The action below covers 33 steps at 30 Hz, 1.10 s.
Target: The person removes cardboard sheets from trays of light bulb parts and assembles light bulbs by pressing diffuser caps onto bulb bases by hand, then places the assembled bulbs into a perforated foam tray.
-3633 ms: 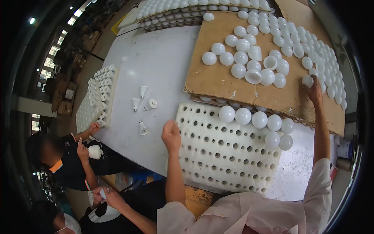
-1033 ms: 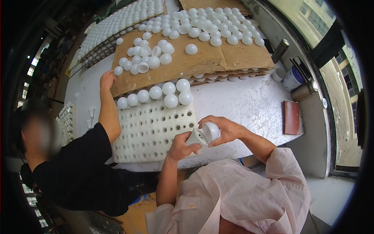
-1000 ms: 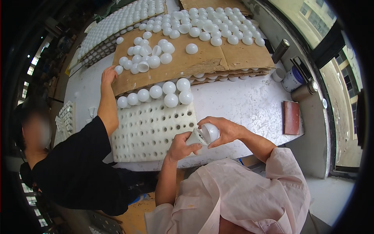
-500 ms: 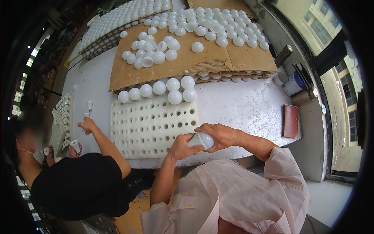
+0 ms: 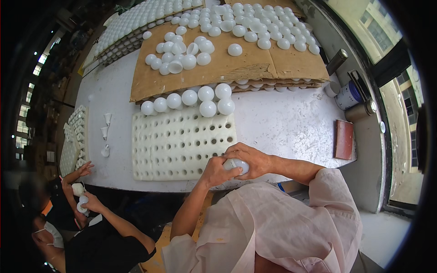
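A white light bulb (image 5: 242, 167) with a rounded dome is between my two hands, just past the near right corner of the foam tray. My left hand (image 5: 215, 173) is closed round the bulb's body side. My right hand (image 5: 256, 160) wraps the dome from the right and above. Fingers hide much of the bulb. The white foam tray (image 5: 154, 175) has rows of holes. White bulbs (image 5: 208, 108) with their domes up stand along its far edge, doubled at the right end.
Loose white domes (image 5: 235, 49) lie on a cardboard sheet (image 5: 200, 77) behind the tray. Bulb housings (image 5: 104, 133) stand at left. A co-worker's hand (image 5: 94, 202) holds a bulb part. Right: a reddish-brown book-like block (image 5: 343, 139), metal flasks (image 5: 362, 110) and a tub (image 5: 348, 96).
My hands stay on the bulb, with the right hand now covering more of it. The co-worker's arm has drawn back from the table, and more housings show there.
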Each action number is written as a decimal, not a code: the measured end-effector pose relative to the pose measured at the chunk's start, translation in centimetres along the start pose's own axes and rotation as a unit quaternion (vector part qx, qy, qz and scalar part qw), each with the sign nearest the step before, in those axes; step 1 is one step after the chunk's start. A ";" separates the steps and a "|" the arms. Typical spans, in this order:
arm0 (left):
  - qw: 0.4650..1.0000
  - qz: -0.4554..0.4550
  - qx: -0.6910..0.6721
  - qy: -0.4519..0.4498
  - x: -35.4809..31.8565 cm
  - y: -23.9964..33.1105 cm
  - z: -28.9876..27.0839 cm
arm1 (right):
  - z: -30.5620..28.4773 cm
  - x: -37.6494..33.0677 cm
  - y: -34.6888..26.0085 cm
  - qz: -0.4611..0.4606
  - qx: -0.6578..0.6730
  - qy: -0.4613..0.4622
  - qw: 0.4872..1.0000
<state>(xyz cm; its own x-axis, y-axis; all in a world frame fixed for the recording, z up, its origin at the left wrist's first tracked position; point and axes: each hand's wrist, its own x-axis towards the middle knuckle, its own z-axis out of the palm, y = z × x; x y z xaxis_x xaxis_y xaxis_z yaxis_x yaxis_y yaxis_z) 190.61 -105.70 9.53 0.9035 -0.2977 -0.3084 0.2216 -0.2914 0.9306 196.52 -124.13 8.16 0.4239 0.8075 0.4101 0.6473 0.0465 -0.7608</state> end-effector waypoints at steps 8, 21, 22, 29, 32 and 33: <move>0.996 0.036 0.064 0.055 -0.9 0.5 0.6 | 1.1 0.4 -0.2 -0.099 0.054 0.097 0.989; 0.994 0.079 -0.009 0.077 -1.8 -1.1 -0.8 | 2.1 2.3 0.0 -0.104 0.058 0.057 0.991; 0.994 0.078 -0.008 0.072 -1.8 -1.1 -0.9 | 2.2 2.3 -0.2 -0.101 0.065 0.062 0.991; 0.994 0.086 0.035 0.063 -2.5 1.0 -1.1 | 2.1 2.3 -0.6 -0.142 0.046 0.074 0.986; 0.994 0.066 0.037 0.074 -2.5 0.9 -0.9 | 1.8 2.3 -0.6 -0.126 0.063 0.063 0.988; 0.992 0.091 0.025 0.085 -2.5 0.5 -0.6 | 1.9 2.1 -0.5 -0.126 0.062 0.062 0.988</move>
<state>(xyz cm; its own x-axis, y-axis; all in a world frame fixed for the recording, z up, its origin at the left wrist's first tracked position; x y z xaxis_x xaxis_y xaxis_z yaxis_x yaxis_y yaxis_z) 188.70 -104.51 10.85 0.9767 -0.1927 -0.0940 0.0343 -0.2921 0.9558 195.91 -121.35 8.48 0.3391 0.6826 0.6473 0.6623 0.3155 -0.6796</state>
